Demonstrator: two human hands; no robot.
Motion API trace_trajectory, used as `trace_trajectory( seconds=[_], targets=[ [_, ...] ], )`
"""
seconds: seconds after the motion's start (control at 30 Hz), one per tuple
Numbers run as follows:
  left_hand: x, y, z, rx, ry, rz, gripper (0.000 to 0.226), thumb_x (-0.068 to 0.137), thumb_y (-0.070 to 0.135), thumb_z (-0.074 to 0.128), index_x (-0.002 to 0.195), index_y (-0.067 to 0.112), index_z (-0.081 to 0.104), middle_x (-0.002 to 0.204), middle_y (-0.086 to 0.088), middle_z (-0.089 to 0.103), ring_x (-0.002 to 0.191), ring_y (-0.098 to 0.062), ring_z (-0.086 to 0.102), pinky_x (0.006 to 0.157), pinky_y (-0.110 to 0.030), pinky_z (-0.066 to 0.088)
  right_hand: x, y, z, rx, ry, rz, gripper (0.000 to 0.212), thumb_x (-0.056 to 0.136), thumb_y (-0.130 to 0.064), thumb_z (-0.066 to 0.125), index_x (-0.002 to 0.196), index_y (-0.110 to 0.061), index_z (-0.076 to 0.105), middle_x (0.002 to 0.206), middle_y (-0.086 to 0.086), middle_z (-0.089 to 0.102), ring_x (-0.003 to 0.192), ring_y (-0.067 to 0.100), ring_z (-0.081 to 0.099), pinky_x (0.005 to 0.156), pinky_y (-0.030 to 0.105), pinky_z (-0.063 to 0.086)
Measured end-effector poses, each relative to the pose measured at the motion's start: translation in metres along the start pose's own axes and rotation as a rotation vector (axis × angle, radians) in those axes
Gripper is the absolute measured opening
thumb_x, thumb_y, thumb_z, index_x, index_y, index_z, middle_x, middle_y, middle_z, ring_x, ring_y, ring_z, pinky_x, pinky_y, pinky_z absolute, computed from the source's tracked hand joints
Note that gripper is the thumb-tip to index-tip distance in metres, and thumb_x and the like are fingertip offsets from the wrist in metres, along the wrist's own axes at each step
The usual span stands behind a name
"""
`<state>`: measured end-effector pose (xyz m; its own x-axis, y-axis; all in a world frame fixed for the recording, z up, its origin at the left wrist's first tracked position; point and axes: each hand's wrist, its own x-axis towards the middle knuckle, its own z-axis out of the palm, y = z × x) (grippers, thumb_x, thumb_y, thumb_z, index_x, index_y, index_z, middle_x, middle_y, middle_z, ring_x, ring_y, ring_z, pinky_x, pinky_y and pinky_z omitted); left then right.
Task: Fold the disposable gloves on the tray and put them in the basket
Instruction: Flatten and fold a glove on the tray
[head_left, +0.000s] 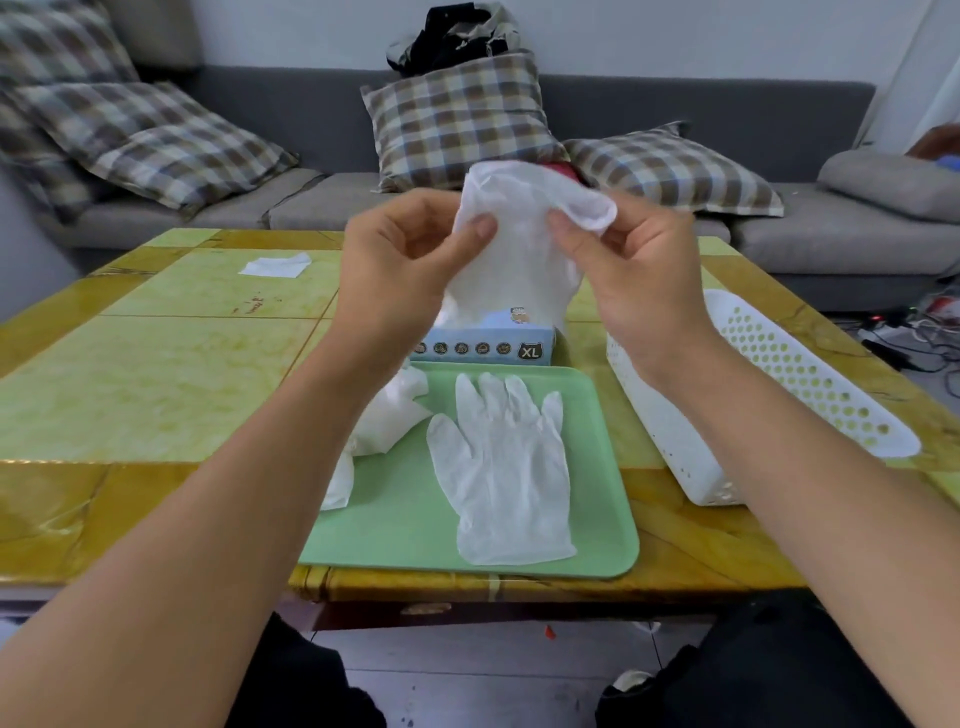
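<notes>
Pinching the thin white disposable glove (519, 249) above the green plastic tray (597, 519), my left hand (410, 260) and right hand (634, 265) grip its upper edge. It looks light, limp and slippery, so I'd take corners.

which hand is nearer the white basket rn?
Right. The right hand is raised just up and left of the basket, pinching the held glove. The left hand pinches the glove's other side, farther left, above the tissue box.
</notes>
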<state>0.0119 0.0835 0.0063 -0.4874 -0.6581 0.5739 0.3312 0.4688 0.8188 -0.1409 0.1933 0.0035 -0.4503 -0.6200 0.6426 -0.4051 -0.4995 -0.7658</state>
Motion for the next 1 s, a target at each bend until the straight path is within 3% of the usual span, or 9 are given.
trace_trajectory(
  seconds=[0.13,0.27,0.37,0.47,0.63,0.77,0.87,0.93,1.0],
  targets=[
    [-0.031,-0.034,-0.019,0.499,-0.360,-0.142,0.015,0.080,0.022,0.084,0.073,0.018,0.072,0.060,0.008,0.066,0.052,0.000,0.048,0.055,-0.019,0.043,-0.030,0.033,-0.009,-0.244,-0.319,0.202,0.010,0.089,-0.008,0.075,0.098,-0.012,0.079,0.089,0.000,0.079,0.079,0.008,0.064,0.074,0.029,0.052],
    [-0.057,-0.068,-0.035,0.660,-0.738,-0.355,0.017,0.075,0.017,0.088,0.074,0.024,0.073,0.072,0.010,0.073,0.068,0.001,0.066,0.073,-0.022,0.053,-0.054,0.054,-0.016,-0.463,-0.692,0.379,0.003,0.087,-0.012,0.079,0.088,-0.013,0.081,0.078,-0.004,0.075,0.070,0.005,0.060,0.067,0.028,0.048],
    [-0.068,-0.076,-0.036,0.713,-0.815,-0.333,0.011,0.077,0.018,0.087,0.080,0.021,0.076,0.080,0.011,0.074,0.077,0.003,0.066,0.079,-0.018,0.053,-0.063,0.055,-0.019,-0.607,-0.876,0.422,0.010,0.085,-0.013,0.078,0.087,-0.021,0.082,0.082,-0.006,0.076,0.074,0.005,0.064,0.071,0.028,0.052],
    [-0.068,-0.075,-0.035,0.769,-0.782,-0.210,0.014,0.076,0.018,0.085,0.083,0.028,0.077,0.088,0.015,0.073,0.087,0.001,0.063,0.081,-0.015,0.047,-0.062,0.046,-0.019,-0.671,-0.903,0.396,0.011,0.085,-0.014,0.078,0.091,-0.023,0.083,0.083,-0.008,0.076,0.077,0.009,0.067,0.072,0.029,0.053],
    [-0.066,-0.067,-0.028,0.832,-0.785,-0.045,0.018,0.076,0.015,0.080,0.082,0.031,0.075,0.092,0.015,0.069,0.090,-0.005,0.060,0.087,-0.033,0.050,-0.056,0.022,-0.022,-0.666,-0.888,0.308,0.012,0.084,-0.011,0.077,0.088,-0.021,0.083,0.081,-0.009,0.076,0.075,0.009,0.067,0.069,0.025,0.052],
    [-0.070,-0.070,-0.027,0.860,-0.959,-0.104,0.016,0.079,0.021,0.082,0.082,0.034,0.073,0.095,0.019,0.067,0.091,-0.001,0.059,0.086,-0.026,0.050,-0.068,0.026,-0.022,-0.726,-1.157,0.419,0.012,0.082,-0.015,0.080,0.094,-0.019,0.081,0.082,-0.011,0.075,0.073,0.002,0.065,0.069,0.018,0.051],
    [-0.070,-0.070,-0.029,0.837,-1.072,-0.191,0.015,0.080,0.022,0.082,0.084,0.035,0.075,0.105,0.017,0.065,0.098,-0.001,0.060,0.093,-0.024,0.049,-0.071,0.032,-0.021,-0.663,-1.313,0.574,0.021,0.082,-0.024,0.084,0.102,-0.019,0.080,0.084,-0.010,0.075,0.076,-0.001,0.064,0.078,0.023,0.054],
    [-0.066,-0.064,-0.032,0.840,-1.106,-0.226,0.013,0.078,0.027,0.080,0.087,0.035,0.077,0.107,0.018,0.066,0.102,0.002,0.060,0.093,-0.020,0.047,-0.064,0.032,-0.023,-0.581,-1.253,0.670,0.021,0.085,-0.031,0.082,0.100,-0.018,0.081,0.086,-0.007,0.077,0.079,0.006,0.068,0.082,0.030,0.057],
    [-0.060,-0.059,-0.033,0.825,-1.029,-0.255,0.010,0.079,0.029,0.076,0.089,0.031,0.077,0.097,0.020,0.070,0.097,0.003,0.062,0.086,-0.016,0.047,-0.054,0.040,-0.024,-0.579,-0.946,0.685,0.023,0.090,-0.037,0.075,0.093,-0.014,0.080,0.084,0.002,0.076,0.073,0.012,0.070,0.071,0.032,0.060]
  ],
)
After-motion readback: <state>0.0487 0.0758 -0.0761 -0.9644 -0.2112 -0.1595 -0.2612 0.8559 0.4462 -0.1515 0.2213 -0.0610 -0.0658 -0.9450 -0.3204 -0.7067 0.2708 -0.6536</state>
